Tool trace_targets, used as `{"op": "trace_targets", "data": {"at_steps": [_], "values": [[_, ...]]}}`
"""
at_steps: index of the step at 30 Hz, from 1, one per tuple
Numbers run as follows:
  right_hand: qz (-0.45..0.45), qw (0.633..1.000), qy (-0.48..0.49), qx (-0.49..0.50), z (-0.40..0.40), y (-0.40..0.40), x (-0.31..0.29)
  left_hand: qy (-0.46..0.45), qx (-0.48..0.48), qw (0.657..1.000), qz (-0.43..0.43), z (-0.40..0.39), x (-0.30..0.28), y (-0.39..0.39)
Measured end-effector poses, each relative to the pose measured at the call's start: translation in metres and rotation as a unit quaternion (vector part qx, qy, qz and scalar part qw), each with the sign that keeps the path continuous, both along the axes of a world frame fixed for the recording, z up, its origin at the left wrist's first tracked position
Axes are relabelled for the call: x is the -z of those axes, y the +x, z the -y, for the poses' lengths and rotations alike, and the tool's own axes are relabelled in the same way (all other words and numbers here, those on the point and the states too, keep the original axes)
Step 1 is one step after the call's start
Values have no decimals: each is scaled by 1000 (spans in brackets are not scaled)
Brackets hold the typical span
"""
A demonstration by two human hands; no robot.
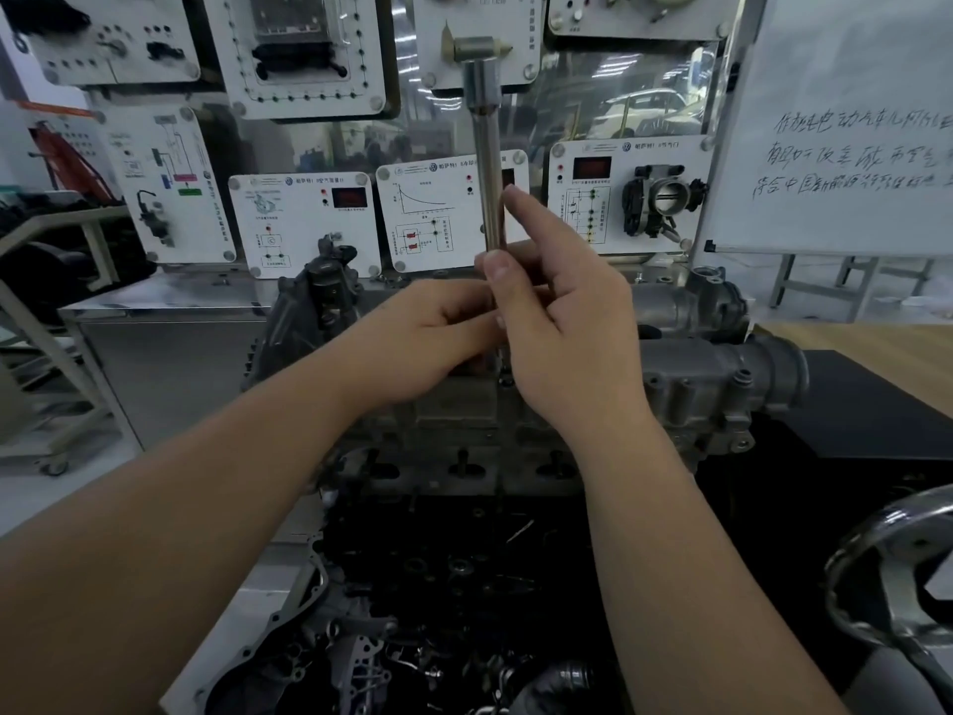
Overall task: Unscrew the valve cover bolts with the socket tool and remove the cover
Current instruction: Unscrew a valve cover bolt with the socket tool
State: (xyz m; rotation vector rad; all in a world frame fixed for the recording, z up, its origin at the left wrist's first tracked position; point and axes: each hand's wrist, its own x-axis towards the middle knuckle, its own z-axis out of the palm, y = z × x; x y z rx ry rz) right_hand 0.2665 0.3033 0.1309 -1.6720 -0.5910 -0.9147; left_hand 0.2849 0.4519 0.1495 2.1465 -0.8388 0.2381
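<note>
A long steel socket tool (489,162) with a T-shaped head stands upright over the grey valve cover (454,420) of an engine on the bench. My right hand (562,322) grips the lower shaft between thumb and fingers, index finger stretched up along it. My left hand (428,338) closes around the shaft's bottom end, just above the cover. The tool's tip and the bolt under it are hidden by my hands. Bolt bosses show along the cover's near edge (464,464).
A grey housing (722,374) sits on the engine's right end. Display boards (304,224) stand close behind the engine. A whiteboard (845,121) is at the right, a chromed handwheel (897,565) at the lower right, and a metal cabinet (170,353) at the left.
</note>
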Motion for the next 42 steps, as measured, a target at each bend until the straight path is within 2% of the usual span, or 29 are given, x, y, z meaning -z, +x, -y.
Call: {"op": "trace_targets", "data": {"at_steps": [7, 12, 18, 21, 25, 28, 33, 36, 42], "values": [[-14, 1000, 19, -11, -2, -1, -3, -1, -11, 1000, -8, 0, -2, -1], [15, 998, -7, 54, -3, 1, -3, 26, -22, 999, -5, 1, -1, 0], [13, 999, -24, 21, -3, -1, -1, 22, 0, 999, -25, -1, -6, -2], [-9, 999, -29, 20, 1, -2, -2, 17, -1, 1000, -21, -3, -7, 1], [-55, 998, -43, 5, 4, -5, -9, -33, 12, 997, -65, -3, -5, 3], [-73, 997, -29, 2, 6, -9, -15, -18, 13, 998, -66, -1, -7, 4], [-71, 996, -29, 45, 10, -16, -31, -2, -4, 999, -51, 4, -8, 2], [-83, 991, -70, 79, 16, -16, -43, -7, -19, 999, -43, 8, -6, 1], [-136, 986, -93, 18, 17, -15, -47, 10, -28, 999, -31, 6, -3, 6]]}}
